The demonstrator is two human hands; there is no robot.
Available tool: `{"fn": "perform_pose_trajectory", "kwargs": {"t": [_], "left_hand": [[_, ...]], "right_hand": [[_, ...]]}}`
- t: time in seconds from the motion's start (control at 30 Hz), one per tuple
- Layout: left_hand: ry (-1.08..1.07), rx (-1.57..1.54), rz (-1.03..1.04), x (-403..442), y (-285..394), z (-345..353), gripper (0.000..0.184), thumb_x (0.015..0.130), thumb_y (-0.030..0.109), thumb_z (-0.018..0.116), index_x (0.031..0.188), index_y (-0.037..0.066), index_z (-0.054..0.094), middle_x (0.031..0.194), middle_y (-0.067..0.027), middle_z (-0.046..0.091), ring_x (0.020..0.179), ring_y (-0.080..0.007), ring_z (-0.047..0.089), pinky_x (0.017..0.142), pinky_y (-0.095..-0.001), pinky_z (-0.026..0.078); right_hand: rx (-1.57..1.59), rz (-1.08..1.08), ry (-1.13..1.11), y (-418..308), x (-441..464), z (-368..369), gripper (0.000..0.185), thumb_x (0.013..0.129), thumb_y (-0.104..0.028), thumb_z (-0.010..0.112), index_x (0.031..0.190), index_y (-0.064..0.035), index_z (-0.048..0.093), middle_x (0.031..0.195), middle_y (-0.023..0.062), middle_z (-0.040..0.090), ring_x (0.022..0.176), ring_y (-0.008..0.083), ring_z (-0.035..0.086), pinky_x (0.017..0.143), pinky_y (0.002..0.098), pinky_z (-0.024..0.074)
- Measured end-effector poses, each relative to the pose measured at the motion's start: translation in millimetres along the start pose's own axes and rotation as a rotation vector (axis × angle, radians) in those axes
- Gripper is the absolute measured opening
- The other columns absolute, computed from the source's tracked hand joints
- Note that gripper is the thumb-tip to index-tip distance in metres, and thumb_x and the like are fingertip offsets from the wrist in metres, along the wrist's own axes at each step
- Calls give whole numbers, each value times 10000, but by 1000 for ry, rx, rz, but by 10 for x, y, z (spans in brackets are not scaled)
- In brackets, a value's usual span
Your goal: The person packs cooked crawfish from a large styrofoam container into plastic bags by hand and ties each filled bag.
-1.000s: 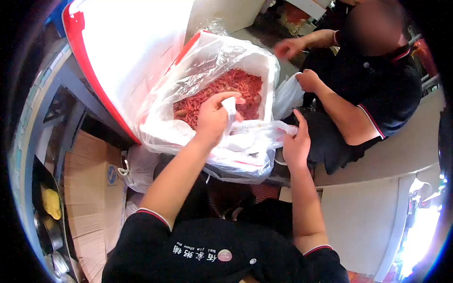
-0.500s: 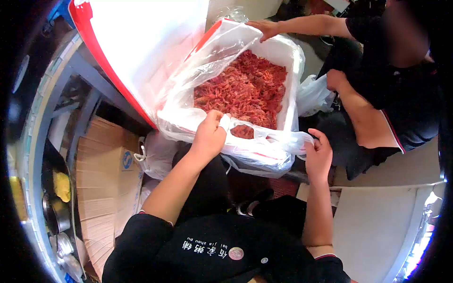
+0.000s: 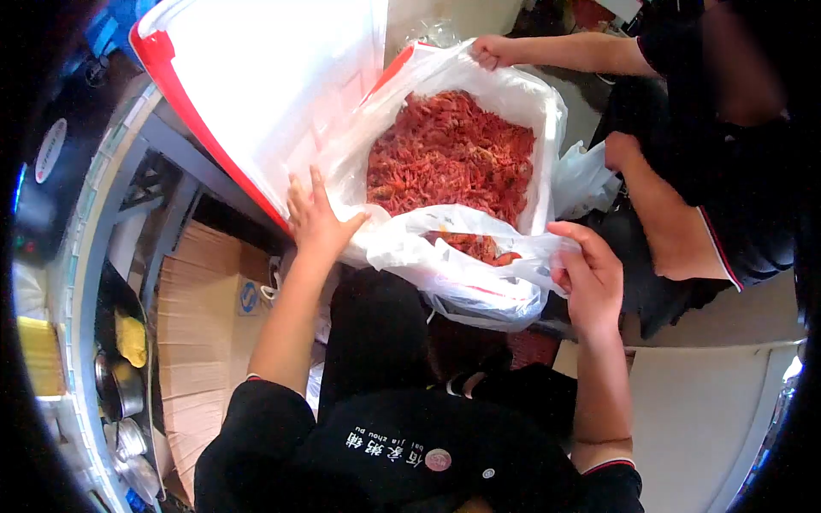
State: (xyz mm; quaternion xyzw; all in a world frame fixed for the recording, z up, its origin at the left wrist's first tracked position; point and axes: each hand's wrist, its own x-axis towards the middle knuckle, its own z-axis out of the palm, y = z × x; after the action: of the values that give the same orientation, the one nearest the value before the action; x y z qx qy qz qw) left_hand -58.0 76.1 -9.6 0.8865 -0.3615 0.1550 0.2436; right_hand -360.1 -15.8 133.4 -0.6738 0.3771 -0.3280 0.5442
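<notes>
Red crayfish (image 3: 453, 154) fill a white cooler box (image 3: 540, 171) lined with a clear plastic liner (image 3: 376, 115). At the near side of the box, a white plastic bag (image 3: 402, 252) gapes, with a few crayfish visible in its mouth. My right hand (image 3: 594, 278) pinches the right edge of this bag between thumb and fingers. My left hand (image 3: 318, 218) is open with fingers spread, over the liner's left edge beside the raised lid (image 3: 265, 85). Whether its palm touches the plastic, I cannot tell.
Across the box, a co-worker's hand (image 3: 493, 51) grips the liner at the far corner, and the other hand (image 3: 622, 151) holds a white bag (image 3: 584, 181). A cardboard box (image 3: 201, 333) stands at lower left, near metal pots (image 3: 120, 389). A pale panel (image 3: 701, 419) lies at lower right.
My left hand has let go of the white bag's edge and moved left, fingers spreading. The bag's mouth is wider. The co-worker's far hand has closed on the liner, drawing it back.
</notes>
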Motion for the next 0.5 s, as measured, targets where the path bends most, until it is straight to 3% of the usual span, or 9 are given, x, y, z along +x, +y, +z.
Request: {"fn": "perform_pose_trajectory", "kwargs": {"t": [0.03, 0.07, 0.13, 0.17, 0.2, 0.27, 0.3, 0.43, 0.5], "left_hand": [[-108, -18, -82, 86, -9, 51, 895, 587, 438, 784, 1303, 74, 391, 1180, -206, 449, 1126, -377, 407, 954, -532, 305], [-100, -21, -83, 168, -19, 80, 895, 587, 438, 784, 1303, 74, 391, 1180, -206, 449, 1126, -377, 407, 954, -532, 305], [-363, 109, -157, 325, 23, 37, 815, 618, 403, 774, 1273, 78, 414, 1195, -176, 458, 1136, -363, 405, 920, -570, 314], [-299, 147, -50, 347, 39, 17, 536, 691, 304, 719, 1116, 44, 521, 1114, -183, 499, 1060, -366, 463, 874, -524, 372], [-283, 144, -46, 389, -4, 103, 536, 691, 304, 719, 1116, 44, 521, 1114, -183, 499, 1060, -366, 463, 874, -524, 372], [-202, -41, 71, 450, -136, 337, 226, 746, 142, 598, 919, -2, 572, 985, -197, 533, 944, -403, 516, 815, -484, 420], [-267, -108, 84, 491, -99, 259, 150, 745, 60, 505, 848, -24, 574, 970, -233, 548, 838, -415, 558, 759, -460, 453], [-341, -342, 12, 626, 132, 177, 213, 751, 98, 516, 882, -58, 578, 914, -250, 592, 795, -400, 593, 748, -452, 468], [-270, -625, -181, 658, 387, 77, 322, 745, 212, 593, 880, -80, 605, 894, -266, 620, 824, -391, 613, 759, -428, 479]], "right_hand": [[54, -53, 4, -67, -38, 24, 264, 861, 10, 430, 1067, -12, 594, 656, -12, 500, 558, 32, 413, 485, 174, 296], [52, -61, 3, -127, -93, 31, 264, 861, 10, 430, 1067, -12, 594, 656, -12, 500, 558, 32, 413, 485, 174, 296], [50, -177, 41, -233, -220, 20, 252, 873, 19, 418, 1046, -8, 599, 652, -6, 508, 551, 33, 414, 483, 173, 297], [62, -208, 39, -259, -291, -7, 248, 881, 25, 406, 1027, -4, 603, 648, -2, 514, 546, 36, 425, 481, 172, 302], [62, -230, 49, -270, -356, -29, 246, 875, 36, 415, 1028, -7, 604, 669, 0, 527, 560, 39, 443, 485, 170, 320], [113, -201, 102, -289, -481, -69, 243, 872, 41, 424, 1027, -9, 604, 700, 4, 545, 577, 42, 458, 507, 170, 350], [117, -211, 109, -258, -509, -110, 243, 872, 41, 424, 1027, -9, 604, 700, 4, 545, 577, 42, 458, 507, 170, 350], [171, -122, 105, -78, -603, -217, 244, 864, 45, 430, 1023, -10, 606, 740, 11, 563, 603, 45, 470, 545, 173, 380], [154, -60, 91, -58, -680, -188, 256, 855, 56, 425, 1023, -7, 607, 768, 16, 569, 621, 52, 480, 564, 184, 397]]}}
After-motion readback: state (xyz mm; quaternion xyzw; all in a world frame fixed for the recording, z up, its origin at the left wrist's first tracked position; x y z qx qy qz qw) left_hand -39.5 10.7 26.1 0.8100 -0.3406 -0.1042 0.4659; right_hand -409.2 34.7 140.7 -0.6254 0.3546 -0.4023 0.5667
